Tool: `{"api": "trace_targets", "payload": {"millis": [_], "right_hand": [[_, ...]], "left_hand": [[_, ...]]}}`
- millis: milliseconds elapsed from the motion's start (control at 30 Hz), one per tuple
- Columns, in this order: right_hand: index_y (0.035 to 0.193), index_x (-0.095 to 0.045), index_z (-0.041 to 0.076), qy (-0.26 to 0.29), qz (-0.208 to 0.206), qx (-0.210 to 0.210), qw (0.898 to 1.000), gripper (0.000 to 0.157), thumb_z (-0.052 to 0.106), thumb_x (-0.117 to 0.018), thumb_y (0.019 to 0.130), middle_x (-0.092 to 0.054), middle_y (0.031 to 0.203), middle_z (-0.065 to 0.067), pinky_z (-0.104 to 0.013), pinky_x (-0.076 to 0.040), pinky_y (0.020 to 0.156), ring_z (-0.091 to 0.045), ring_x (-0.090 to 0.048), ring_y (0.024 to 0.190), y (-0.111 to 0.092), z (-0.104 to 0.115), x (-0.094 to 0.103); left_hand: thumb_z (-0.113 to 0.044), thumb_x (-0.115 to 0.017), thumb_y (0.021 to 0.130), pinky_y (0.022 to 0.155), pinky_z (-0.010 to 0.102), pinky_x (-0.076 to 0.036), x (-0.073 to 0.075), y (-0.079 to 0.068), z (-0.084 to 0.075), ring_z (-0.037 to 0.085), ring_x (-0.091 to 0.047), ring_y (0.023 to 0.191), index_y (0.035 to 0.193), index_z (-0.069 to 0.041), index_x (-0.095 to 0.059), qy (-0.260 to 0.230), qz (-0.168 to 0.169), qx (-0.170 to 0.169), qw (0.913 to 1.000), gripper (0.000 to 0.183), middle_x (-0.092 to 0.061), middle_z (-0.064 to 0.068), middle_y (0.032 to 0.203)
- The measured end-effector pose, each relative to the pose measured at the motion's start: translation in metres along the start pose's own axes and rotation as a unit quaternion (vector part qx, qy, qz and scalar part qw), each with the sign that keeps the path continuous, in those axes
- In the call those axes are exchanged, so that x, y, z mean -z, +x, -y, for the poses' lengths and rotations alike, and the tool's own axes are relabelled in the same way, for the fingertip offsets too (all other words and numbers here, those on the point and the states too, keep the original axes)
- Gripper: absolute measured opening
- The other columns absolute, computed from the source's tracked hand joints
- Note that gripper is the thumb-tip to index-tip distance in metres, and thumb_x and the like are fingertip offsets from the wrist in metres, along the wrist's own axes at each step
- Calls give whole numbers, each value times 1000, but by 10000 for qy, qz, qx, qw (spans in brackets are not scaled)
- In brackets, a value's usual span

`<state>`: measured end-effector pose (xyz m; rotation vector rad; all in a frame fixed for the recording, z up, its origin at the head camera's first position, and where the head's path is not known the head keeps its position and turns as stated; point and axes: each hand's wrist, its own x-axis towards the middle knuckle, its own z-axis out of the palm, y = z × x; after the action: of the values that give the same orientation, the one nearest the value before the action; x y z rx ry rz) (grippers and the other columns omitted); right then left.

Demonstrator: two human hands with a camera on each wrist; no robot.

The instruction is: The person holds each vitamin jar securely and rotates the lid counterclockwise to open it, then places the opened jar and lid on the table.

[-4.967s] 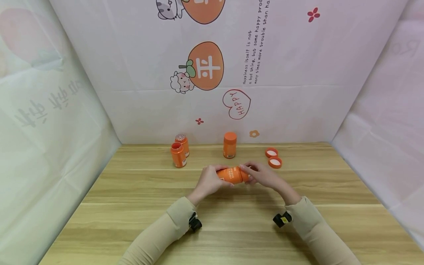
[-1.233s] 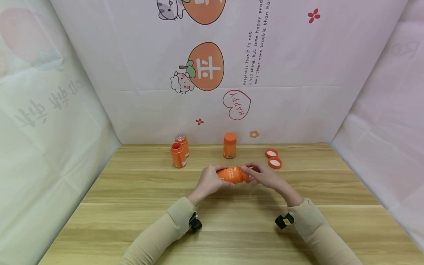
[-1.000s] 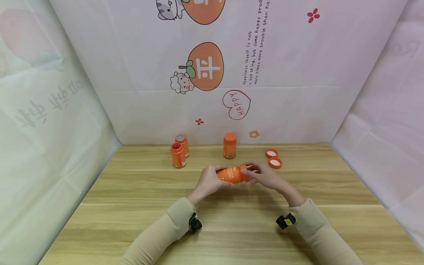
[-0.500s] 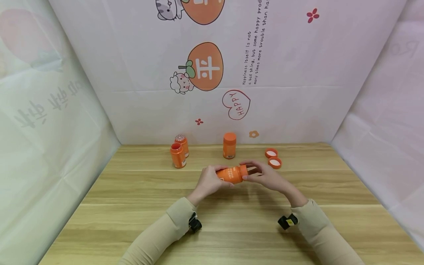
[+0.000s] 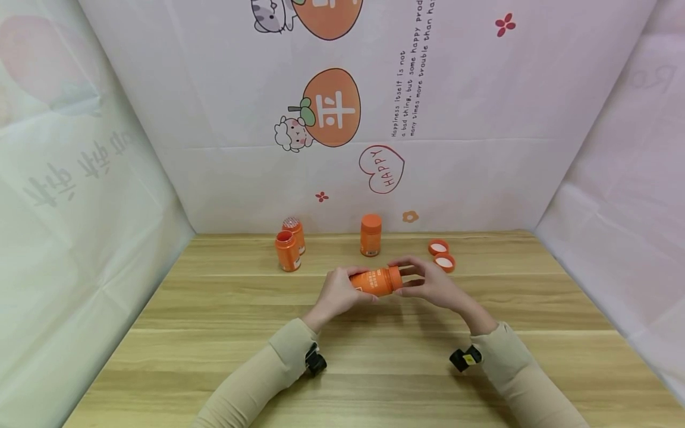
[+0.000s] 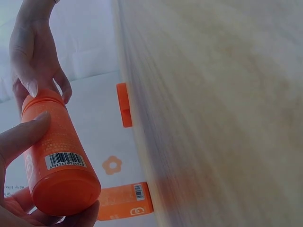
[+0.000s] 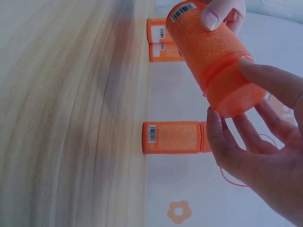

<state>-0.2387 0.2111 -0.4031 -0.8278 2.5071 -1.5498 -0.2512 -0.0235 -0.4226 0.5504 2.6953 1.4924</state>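
Note:
An orange plastic bottle [image 5: 371, 283] lies tilted on its side in the air above the table, its base toward the left. My left hand [image 5: 337, 290] grips its body, with the thumb [image 6: 28, 137] along one side by the barcode. The orange cap [image 7: 234, 92] sits on the bottle's mouth end. My right hand [image 5: 436, 288] holds this cap at its rim between thumb [image 7: 270, 80] and fingers, the palm standing off from the cap's top.
A capped orange bottle [image 5: 371, 238] stands upright at the back. To its left stand an uncapped bottle [image 5: 289, 255] with a red mouth and, behind it, one with a silvery patterned top [image 5: 291, 223]. Two loose caps [image 5: 438, 247] lie inside-up at the back right of the wooden table [image 5: 241, 327].
Over the last seconds my right hand's grip on the cap has shifted, its wrist moving slightly right and its fingers spreading around the rim. My left hand and the bottle have stayed put.

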Motion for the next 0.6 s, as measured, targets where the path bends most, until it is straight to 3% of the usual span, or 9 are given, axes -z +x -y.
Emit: {"api": "trace_targets", "payload": {"millis": [433, 600], "right_hand": [[129, -50, 2, 145, -30, -16, 9999, 54, 6, -74, 80, -54, 130, -14, -55, -46, 91, -41, -52, 117, 0, -2, 0], [128, -52, 10, 52, -14, -123, 9999, 51, 12, -73, 82, -53, 131, -14, -50, -48, 91, -40, -52, 118, 1, -2, -1]], "left_hand": [[-19, -89, 60, 80, 36, -47, 0, 0, 0, 18, -58, 91, 113, -16, -68, -11, 24, 5, 10000, 57, -68, 2, 106], [-19, -89, 60, 81, 36, -47, 0, -1, 1, 18, -58, 92, 113, -16, -69, -20, 8, 28, 10000, 57, -68, 2, 107]]}}
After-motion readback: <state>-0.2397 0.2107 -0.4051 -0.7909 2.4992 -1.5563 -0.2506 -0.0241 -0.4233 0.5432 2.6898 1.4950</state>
